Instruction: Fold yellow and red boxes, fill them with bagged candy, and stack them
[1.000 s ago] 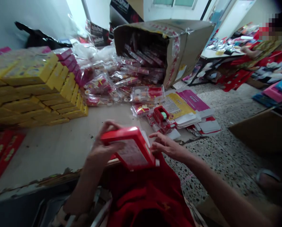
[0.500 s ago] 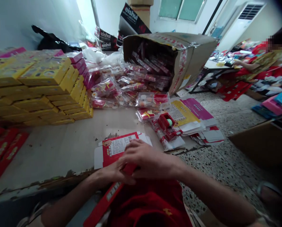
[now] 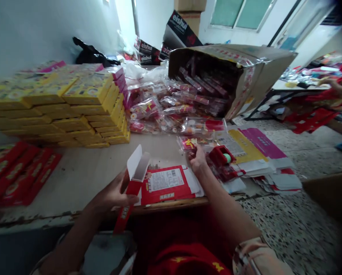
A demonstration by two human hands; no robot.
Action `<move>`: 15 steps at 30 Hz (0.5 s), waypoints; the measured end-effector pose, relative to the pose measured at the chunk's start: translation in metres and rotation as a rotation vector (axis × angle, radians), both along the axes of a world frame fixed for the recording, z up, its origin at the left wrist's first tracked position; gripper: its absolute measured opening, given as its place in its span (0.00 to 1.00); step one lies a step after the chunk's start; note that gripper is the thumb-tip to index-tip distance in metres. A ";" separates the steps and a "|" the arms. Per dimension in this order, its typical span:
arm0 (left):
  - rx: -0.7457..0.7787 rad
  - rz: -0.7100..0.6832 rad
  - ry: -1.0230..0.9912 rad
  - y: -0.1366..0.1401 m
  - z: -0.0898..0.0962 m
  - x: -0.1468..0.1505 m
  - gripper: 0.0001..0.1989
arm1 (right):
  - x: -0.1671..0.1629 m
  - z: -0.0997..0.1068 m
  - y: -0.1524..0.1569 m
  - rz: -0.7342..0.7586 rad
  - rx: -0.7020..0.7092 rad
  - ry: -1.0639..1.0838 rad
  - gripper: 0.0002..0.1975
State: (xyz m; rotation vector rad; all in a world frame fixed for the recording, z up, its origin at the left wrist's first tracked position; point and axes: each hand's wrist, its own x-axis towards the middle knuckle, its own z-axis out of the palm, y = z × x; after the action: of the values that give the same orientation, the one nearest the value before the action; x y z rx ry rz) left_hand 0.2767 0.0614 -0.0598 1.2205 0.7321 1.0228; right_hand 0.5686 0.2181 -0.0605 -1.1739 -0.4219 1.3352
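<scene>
My left hand [image 3: 120, 193] is closed round a red cardboard box [image 3: 134, 188], held tilted above the table's front edge. White flaps [image 3: 135, 162] stand up at the box's open end, turned away from me. To the right, my right hand [image 3: 198, 158] has its fingers on the near edge of a clear plastic packet [image 3: 188, 142] with red and yellow inside; the fingertips are partly hidden. Between both hands a flat red carton [image 3: 167, 185] with a white printed panel lies on the table. Just right of my right hand sits a red tape dispenser [image 3: 221, 155].
Stacked yellow boxes [image 3: 85, 91] stand at the left, with red boxes [image 3: 24, 172] in front. A big cardboard carton [image 3: 259, 72] lies on its side, plastic packets [image 3: 171, 101] spilling out. Flat yellow and purple cartons [image 3: 245, 145] lie at the right. Another person's arm [image 3: 335, 86] shows far right.
My hands were together on the red box near my lap. Now my left hand alone holds it up with its end open, while my right hand has moved forward to the packet. The view has shifted left.
</scene>
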 end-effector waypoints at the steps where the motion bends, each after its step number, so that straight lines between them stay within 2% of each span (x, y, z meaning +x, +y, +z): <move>1: 0.046 0.029 0.050 0.004 -0.001 -0.010 0.53 | -0.003 0.000 -0.008 0.039 -0.003 -0.006 0.17; 5: 0.240 0.167 0.355 0.015 -0.005 -0.044 0.60 | -0.014 0.011 -0.061 0.260 0.044 -0.014 0.11; 8: 0.369 0.194 0.544 0.019 -0.005 -0.051 0.62 | -0.021 0.042 -0.096 0.412 0.211 -0.086 0.15; 12: 0.437 0.164 0.571 0.018 -0.009 -0.034 0.61 | -0.033 0.091 -0.116 0.598 0.496 -0.352 0.14; 15: 0.568 0.257 0.705 0.011 -0.015 -0.008 0.61 | -0.048 0.104 -0.124 0.640 0.528 -0.493 0.13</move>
State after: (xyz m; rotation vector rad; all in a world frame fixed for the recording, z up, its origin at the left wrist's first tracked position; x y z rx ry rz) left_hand 0.2690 0.0720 -0.0748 2.0720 1.2109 1.0436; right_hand 0.5208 0.0941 0.0435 -0.9315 -1.5088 1.3199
